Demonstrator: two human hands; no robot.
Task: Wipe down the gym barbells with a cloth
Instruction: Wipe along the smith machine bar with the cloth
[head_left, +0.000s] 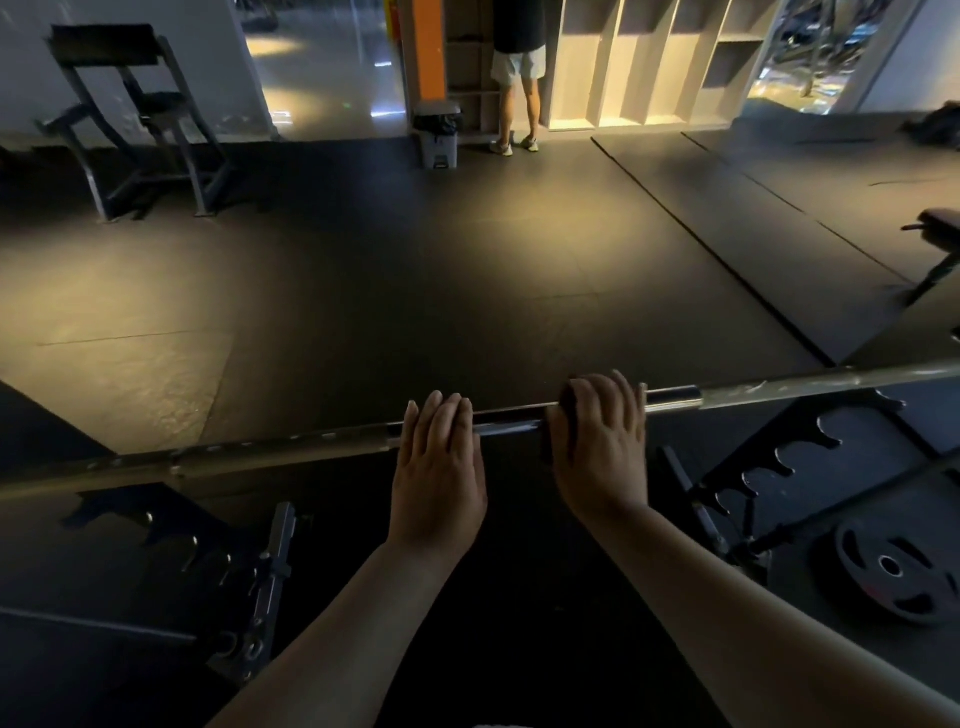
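My left hand (439, 467) lies flat on the long steel barbell (511, 418), fingers straight and close together over the top of the shaft, gripping nothing. Just beside it, my right hand (597, 447) clasps a dark cloth (561, 423) against the same bar, fingers reaching over the far side and the cloth bunched out at the thumb edge; the thumb itself is hidden. The barbell runs across the whole view in front of me, resting on a black metal rack with hooked pegs (769, 467). A black weight plate (891, 569) lies on the floor low to my right. Far off, a person in pale shorts (517, 78) stands at light wooden shelving (649, 62), next to a grey pedal bin (440, 135).
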